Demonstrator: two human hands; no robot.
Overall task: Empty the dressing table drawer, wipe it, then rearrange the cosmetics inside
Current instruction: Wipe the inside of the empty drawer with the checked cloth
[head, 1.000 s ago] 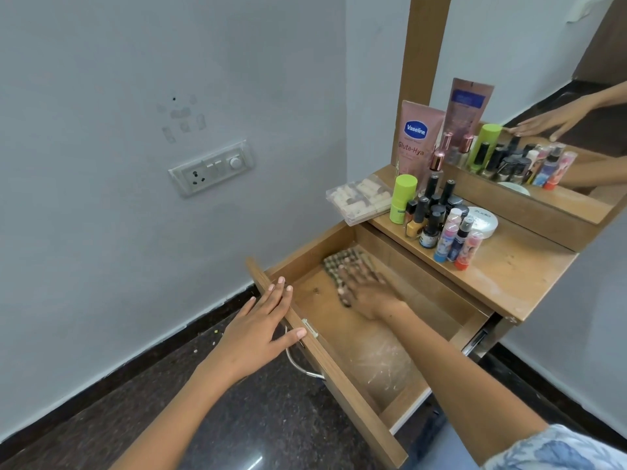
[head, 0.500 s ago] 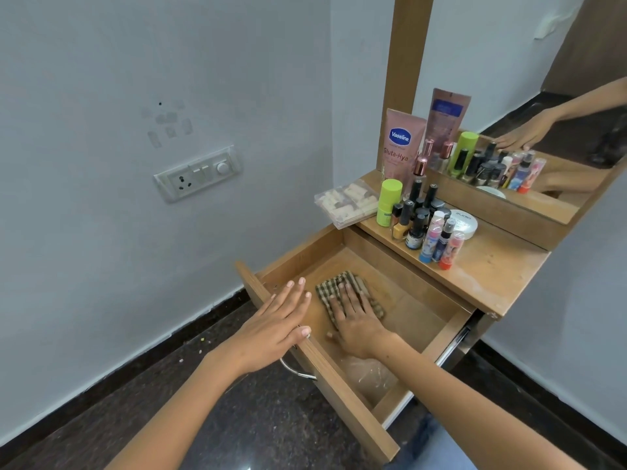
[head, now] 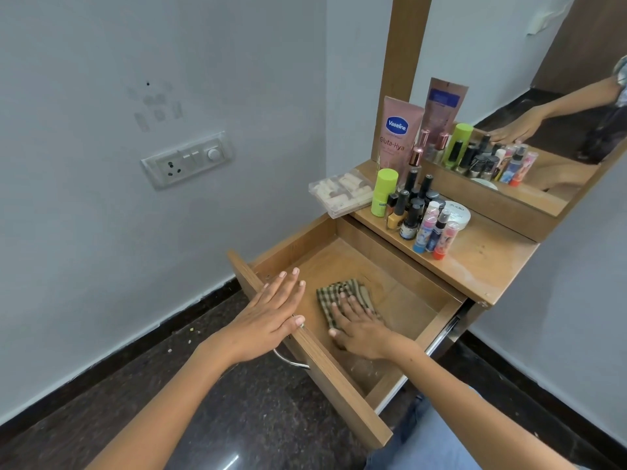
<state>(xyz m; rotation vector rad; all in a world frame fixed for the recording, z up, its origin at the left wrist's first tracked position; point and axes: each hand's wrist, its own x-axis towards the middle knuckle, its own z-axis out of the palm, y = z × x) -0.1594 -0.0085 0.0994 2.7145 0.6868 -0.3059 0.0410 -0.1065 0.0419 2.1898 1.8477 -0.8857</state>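
Note:
The wooden drawer (head: 400,266) is pulled out and holds only a checked cloth (head: 342,293) on its floor. My right hand (head: 361,329) presses flat on the near part of the cloth, fingers straight. My left hand (head: 268,315) rests flat on the top edge of the drawer front (head: 339,385), fingers straight over the rim. The cosmetics stand on the table top (head: 481,259): a pink Vaseline tube (head: 397,137), a green bottle (head: 383,191), several small dark bottles (head: 412,212), colourful sprays (head: 436,232) and a white jar (head: 459,213).
A clear plastic box (head: 342,193) sits at the table's left corner, overhanging the drawer. A mirror (head: 529,106) backs the table. A metal handle (head: 288,361) hangs on the drawer front. A wall switchboard (head: 188,159) is to the left; dark stone floor (head: 169,385) lies below.
My right hand has dragged the cloth from the drawer's back left corner toward the front. My left hand has slid further over the drawer's front edge.

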